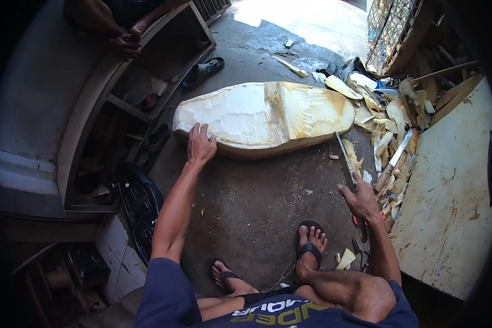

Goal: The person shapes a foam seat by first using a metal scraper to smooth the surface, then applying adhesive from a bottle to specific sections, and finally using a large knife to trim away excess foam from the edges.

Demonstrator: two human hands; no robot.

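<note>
A long foam motorcycle seat pad (229,112) lies crosswise on the floor in front of me. Its top is pale and rough-cut, with a brownish band across the middle and ridged cut marks toward the right end. My left hand (201,146) rests on its near left edge, fingers stretched out and spread. In my right hand (361,199), closed around it, is a long-bladed knife (344,158). The blade points away from me, its tip by the pad's near right edge. Part of the knife is hidden by my fingers.
A heap of foam scraps (388,109) lies at the right, with a second knife (402,147) on it. Beyond stands a pale board (448,202). An open cabinet (115,126) lines the left, slippers (202,71) beside it. Another person's clasped hands (127,44) rest above it.
</note>
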